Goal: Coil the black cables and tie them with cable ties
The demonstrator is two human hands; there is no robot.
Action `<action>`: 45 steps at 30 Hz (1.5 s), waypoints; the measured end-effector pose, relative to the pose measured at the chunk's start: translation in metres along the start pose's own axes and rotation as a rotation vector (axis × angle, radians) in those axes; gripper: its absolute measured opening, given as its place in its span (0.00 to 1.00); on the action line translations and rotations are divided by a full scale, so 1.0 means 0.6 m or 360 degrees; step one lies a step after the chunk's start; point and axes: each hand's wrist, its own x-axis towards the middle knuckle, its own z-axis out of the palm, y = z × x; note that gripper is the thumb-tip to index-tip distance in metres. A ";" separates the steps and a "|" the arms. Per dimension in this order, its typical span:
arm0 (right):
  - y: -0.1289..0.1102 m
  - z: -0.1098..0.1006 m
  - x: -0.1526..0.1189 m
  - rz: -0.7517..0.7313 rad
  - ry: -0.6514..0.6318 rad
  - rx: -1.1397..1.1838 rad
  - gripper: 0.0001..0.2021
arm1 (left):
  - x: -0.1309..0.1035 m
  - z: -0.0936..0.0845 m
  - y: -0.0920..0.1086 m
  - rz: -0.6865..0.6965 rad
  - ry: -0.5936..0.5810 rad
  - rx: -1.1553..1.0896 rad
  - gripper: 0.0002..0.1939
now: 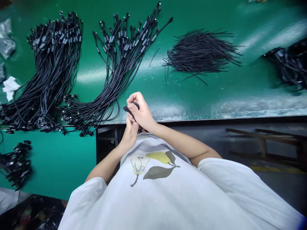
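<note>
Black cable (130, 111) in both curled hands, left (130, 134) and right (141, 111) (lower end hidden between palms).

Two hands are in view, the left hand (129, 134) and the right hand (141, 111), sharing one black cable (129, 111). On the green table (216, 92) lie two large fanned cable bundles (51, 70) (120, 64), one pile of thin black ties (201, 54), one smaller cable heap (16, 163) lower left, and one blurred dark heap (290, 64) at far right.
</note>
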 end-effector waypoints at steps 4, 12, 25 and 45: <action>-0.007 -0.009 -0.008 -0.0123 -0.0128 0.0082 0.30 | 0.004 -0.013 -0.003 0.0109 -0.0104 0.0226 0.25; -0.033 -0.018 -0.010 0.0241 -0.0328 0.0333 0.17 | 0.001 -0.021 0.034 -0.0500 -0.0846 -0.0534 0.26; -0.066 -0.036 -0.007 0.0007 -0.0314 0.0497 0.18 | 0.002 0.037 0.086 -0.0788 -0.0624 -0.1302 0.24; -0.041 -0.079 -0.025 -0.0530 0.0287 -0.0901 0.18 | 0.062 0.015 0.047 -0.0282 -0.0142 -0.0936 0.16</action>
